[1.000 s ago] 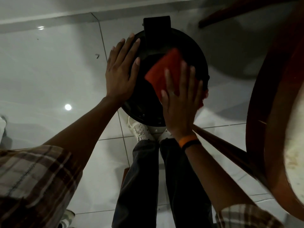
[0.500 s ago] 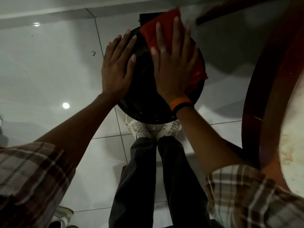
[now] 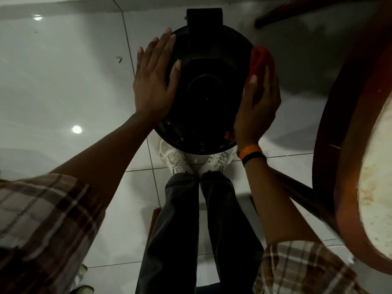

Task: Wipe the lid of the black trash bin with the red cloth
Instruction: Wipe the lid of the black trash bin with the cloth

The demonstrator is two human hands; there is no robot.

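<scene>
The black trash bin's round lid (image 3: pixel 209 90) fills the upper middle of the view, with its hinge block (image 3: pixel 204 20) at the far side. My left hand (image 3: pixel 156 79) lies flat on the lid's left edge, fingers spread, holding nothing. My right hand (image 3: pixel 257 105) curls over the lid's right rim and presses the red cloth (image 3: pixel 259 60) against it. Most of the cloth is hidden under the palm; a bunched part sticks out beyond the fingertips and a small bit shows near the wrist.
A round wooden table (image 3: pixel 347 132) with a pale top crowds the right side, its legs (image 3: pixel 297 192) slanting behind my right forearm. My legs and white shoes (image 3: pixel 176 160) stand just below the bin on glossy white floor tiles (image 3: pixel 63 81).
My right hand slid with the red cloth from the lid's far top, near the hinge, down and right onto the right rim. The left hand stayed on the left edge.
</scene>
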